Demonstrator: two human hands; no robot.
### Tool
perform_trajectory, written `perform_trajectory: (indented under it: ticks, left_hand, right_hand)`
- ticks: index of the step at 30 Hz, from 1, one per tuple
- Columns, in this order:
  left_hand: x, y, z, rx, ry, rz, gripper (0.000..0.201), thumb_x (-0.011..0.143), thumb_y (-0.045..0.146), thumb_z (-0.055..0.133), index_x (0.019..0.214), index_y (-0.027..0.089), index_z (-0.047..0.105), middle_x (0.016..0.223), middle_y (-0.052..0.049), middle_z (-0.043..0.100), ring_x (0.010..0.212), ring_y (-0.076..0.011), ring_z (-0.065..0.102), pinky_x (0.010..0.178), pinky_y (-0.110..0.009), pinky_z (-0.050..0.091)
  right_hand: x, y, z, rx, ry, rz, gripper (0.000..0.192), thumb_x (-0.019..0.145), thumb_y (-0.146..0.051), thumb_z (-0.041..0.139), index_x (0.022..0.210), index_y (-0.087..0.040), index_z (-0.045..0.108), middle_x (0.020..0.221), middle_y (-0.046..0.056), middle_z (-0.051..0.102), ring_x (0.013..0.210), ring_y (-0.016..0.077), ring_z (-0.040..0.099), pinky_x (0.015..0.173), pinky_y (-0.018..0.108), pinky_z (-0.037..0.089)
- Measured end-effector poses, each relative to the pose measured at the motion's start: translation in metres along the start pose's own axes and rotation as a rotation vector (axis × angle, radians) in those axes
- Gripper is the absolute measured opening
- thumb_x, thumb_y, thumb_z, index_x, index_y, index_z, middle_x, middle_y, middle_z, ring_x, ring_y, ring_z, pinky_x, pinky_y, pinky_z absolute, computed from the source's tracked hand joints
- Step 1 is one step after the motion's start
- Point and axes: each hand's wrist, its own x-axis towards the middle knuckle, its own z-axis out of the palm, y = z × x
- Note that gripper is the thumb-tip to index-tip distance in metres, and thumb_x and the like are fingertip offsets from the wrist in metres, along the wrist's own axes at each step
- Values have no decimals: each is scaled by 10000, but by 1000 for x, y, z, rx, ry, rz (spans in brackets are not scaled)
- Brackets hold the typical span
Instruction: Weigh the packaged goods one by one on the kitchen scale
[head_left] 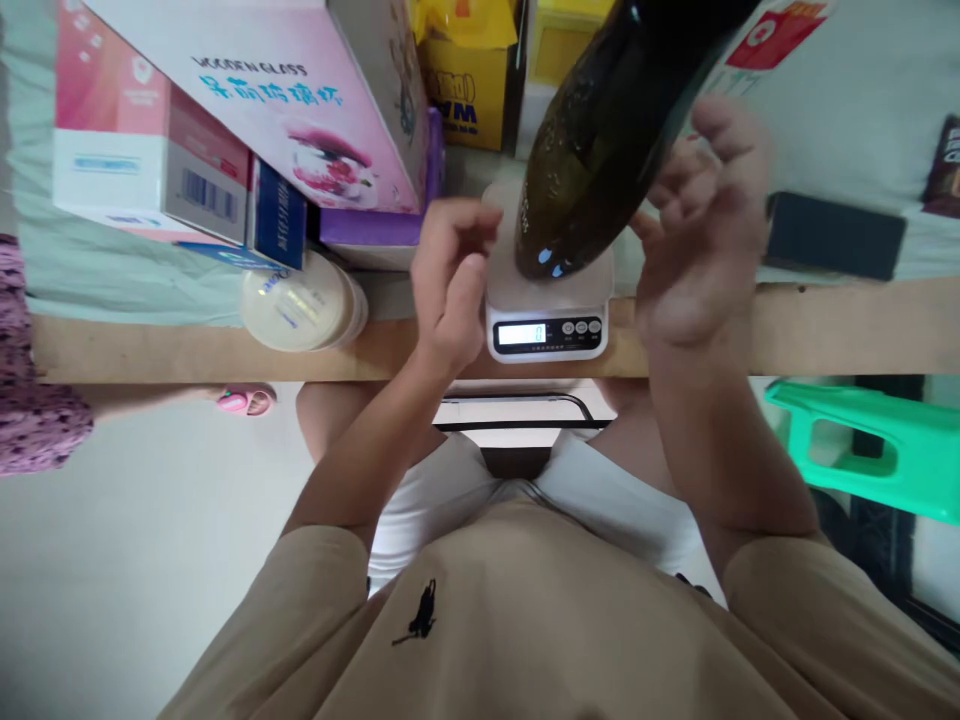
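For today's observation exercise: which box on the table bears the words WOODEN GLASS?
The large pink box, tilted atop the others; the neighbouring white-and-pink box and yellow box lack those words.
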Motion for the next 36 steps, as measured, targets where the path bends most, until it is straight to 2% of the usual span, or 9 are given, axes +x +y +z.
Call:
perform_trajectory:
  ticks: [1,3,6,12,17,23,31,33,36]
  left_hand:
    - [-3,-4,-5,40,24,5,438,935,603,572,757,212,660,773,-33,595,731,-131,560,700,-293,434]
    - [-8,-12,-12,51,58,-49,595,919,561,605,512,177,404,529,10,344,518,-84,318,554,-294,249]
    - [-10,-23,-17,-28,86,-158,657,880,499,634,484,172,223,492,31,169,477,-61,155,518,-305,97]
    - [-5,-25,-12,-37,106,-216,594,849,401,638,490,177,222,496,38,148,469,-54,151,502,-301,92]
    - [-8,-20,-6,-43,153,-152,548,890,395,608,516,176,272,498,26,224,477,-66,212,508,-307,123]
    - [-15,-33,-13,-11,38,-60,651,923,483,615,527,171,203,521,28,168,476,-57,170,528,-315,94]
    - [-12,-40,-13,-84,115,4,634,910,497,635,498,190,264,505,28,183,474,-86,185,537,-312,140]
    - [-10,-37,-11,-71,125,55,589,941,540,568,514,202,342,518,14,250,500,-119,251,564,-324,201]
    - [-10,-27,-6,-42,114,123,489,959,617,485,686,224,583,677,-30,495,665,-163,465,672,-338,372]
  right_hand:
    - [3,2,-7,128,103,36,500,800,-647,467,1061,-225,527,883,23,631,764,121,637,615,257,474]
    - [9,7,-20,316,275,145,376,848,-580,392,756,-222,454,554,-52,368,456,73,349,463,226,245]
    - [14,12,-34,383,357,348,444,918,-553,248,625,-223,289,467,-71,144,396,74,135,439,240,93]
    - [16,11,-35,452,406,379,501,968,-569,209,618,-213,258,467,-64,122,388,77,127,438,248,79]
    - [12,20,-21,470,408,357,533,983,-606,230,644,-215,358,469,-62,242,406,75,256,433,226,211]
    - [5,18,-8,563,332,329,568,1027,-530,77,615,-212,304,469,-58,166,381,74,187,398,213,154]
    - [8,22,-11,586,371,354,551,1014,-556,89,624,-214,276,464,-70,144,365,63,197,402,208,161]
    - [9,27,-11,548,376,328,552,1005,-571,104,626,-220,298,465,-72,147,369,66,189,401,214,159]
    - [7,32,-9,456,379,171,453,972,-516,203,667,-232,380,511,-68,232,406,64,276,426,213,233]
